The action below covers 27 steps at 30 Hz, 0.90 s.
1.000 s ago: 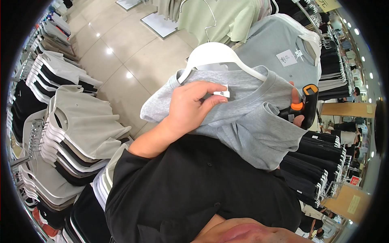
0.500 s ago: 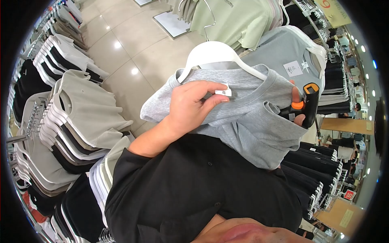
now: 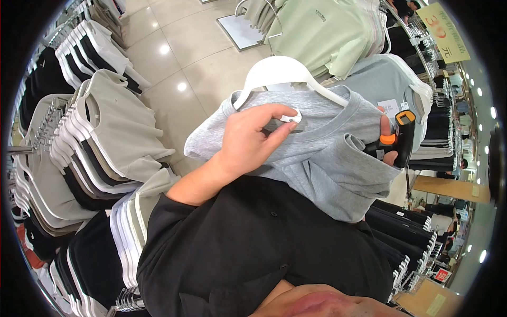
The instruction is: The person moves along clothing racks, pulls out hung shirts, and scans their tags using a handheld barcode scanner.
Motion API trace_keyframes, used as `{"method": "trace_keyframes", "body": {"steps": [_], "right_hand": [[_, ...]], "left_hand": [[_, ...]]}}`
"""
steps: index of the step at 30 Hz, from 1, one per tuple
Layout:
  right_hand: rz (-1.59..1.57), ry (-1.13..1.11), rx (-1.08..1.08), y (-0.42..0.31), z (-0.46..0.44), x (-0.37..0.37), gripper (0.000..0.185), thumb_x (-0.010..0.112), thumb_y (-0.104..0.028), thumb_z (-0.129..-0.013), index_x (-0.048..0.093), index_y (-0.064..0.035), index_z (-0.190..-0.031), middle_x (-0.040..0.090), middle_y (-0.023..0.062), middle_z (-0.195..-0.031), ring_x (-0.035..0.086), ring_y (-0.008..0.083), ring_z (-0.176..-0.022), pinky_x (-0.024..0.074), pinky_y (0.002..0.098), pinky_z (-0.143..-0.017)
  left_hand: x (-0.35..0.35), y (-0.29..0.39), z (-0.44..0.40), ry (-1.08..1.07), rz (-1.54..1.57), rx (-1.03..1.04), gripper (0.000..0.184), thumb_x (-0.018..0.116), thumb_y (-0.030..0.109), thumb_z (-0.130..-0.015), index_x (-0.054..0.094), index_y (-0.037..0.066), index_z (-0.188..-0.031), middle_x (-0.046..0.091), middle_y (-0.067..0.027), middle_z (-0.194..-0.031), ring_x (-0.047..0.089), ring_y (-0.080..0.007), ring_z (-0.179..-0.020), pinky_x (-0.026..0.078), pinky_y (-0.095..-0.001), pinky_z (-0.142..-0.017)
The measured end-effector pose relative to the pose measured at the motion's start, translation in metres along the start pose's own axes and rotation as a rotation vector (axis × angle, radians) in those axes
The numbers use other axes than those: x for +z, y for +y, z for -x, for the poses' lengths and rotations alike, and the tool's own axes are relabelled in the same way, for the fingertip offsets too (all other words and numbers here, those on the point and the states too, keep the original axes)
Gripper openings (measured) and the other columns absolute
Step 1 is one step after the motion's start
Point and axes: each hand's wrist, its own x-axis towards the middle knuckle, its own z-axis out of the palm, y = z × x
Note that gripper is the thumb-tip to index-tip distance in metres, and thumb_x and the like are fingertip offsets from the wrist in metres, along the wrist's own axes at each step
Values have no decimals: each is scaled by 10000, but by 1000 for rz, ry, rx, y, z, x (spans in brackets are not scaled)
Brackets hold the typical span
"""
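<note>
A light grey T-shirt (image 3: 322,164) hangs on a white hanger (image 3: 277,71) in front of my chest. My left hand (image 3: 248,134) reaches over the neck opening, thumb and forefinger closed on a small white label (image 3: 292,117) that curls at its end. At the shirt's right side, my right hand (image 3: 388,153) grips a black and orange tagging gun (image 3: 402,132). Only some of its fingers show around the orange trigger; the shirt hides the rest of that hand and the forearm.
Racks of hanging shirts (image 3: 116,132) line the left. Pale green shirts (image 3: 322,37) and a blue-grey shirt (image 3: 369,79) with tags hang ahead. Black garments (image 3: 396,227) hang at right, below a yellow price sign (image 3: 443,31). Tiled floor (image 3: 185,58) runs between the racks.
The racks and floor have shifted in view as my body turned slightly. The label between my left fingers now looks more curled. Both hands keep nearly the same position on the shirt and gun.
</note>
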Motion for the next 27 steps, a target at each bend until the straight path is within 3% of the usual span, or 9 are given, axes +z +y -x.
{"method": "trace_keyframes", "body": {"steps": [5, 7, 19, 21, 27], "right_hand": [[-28, -31, 41, 4, -11, 5, 727, 543, -481, -1033, 338, -88, -1609, 385, 126, -1610, 370, 289, -1511, 355, 503, -1254], [-40, -41, 57, 5, -14, 8, 726, 539, -483, -1035, 337, -88, -1610, 384, 126, -1610, 369, 289, -1511, 355, 504, -1254], [-89, -78, 103, 18, -23, 22, 722, 519, -494, -1045, 331, -91, -1613, 383, 124, -1610, 368, 289, -1512, 356, 510, -1253], [44, 40, 66, 20, -23, 24, 763, 410, -591, -1052, 328, -85, -1617, 346, 129, -1634, 367, 299, -1510, 340, 536, -1258], [135, 28, 42, 21, -28, 11, 813, 444, -610, -1033, 305, -67, -1621, 327, 164, -1646, 368, 327, -1508, 343, 549, -1252]], "left_hand": [[-6, -1, 1, 32, 13, 12, 230, 819, 54, -865, 762, 36, -1087, 771, -90, -906, 719, -137, -782, 545, -261, -674], [-5, -5, 1, 79, 22, 71, 205, 780, 55, -881, 764, 66, -1085, 766, -94, -921, 721, -190, -733, 541, -303, -591], [-8, -18, 3, 71, 95, -1, 169, 748, 65, -913, 760, 62, -1081, 765, -96, -896, 712, -187, -707, 525, -308, -575], [-11, -16, 2, 46, 70, -20, 171, 758, 75, -909, 760, 66, -1080, 757, -93, -880, 705, -186, -701, 525, -309, -578], [-5, -18, 2, 40, 43, -66, 195, 782, 93, -899, 757, 78, -1091, 723, -77, -821, 661, -178, -654, 515, -300, -571]]}}
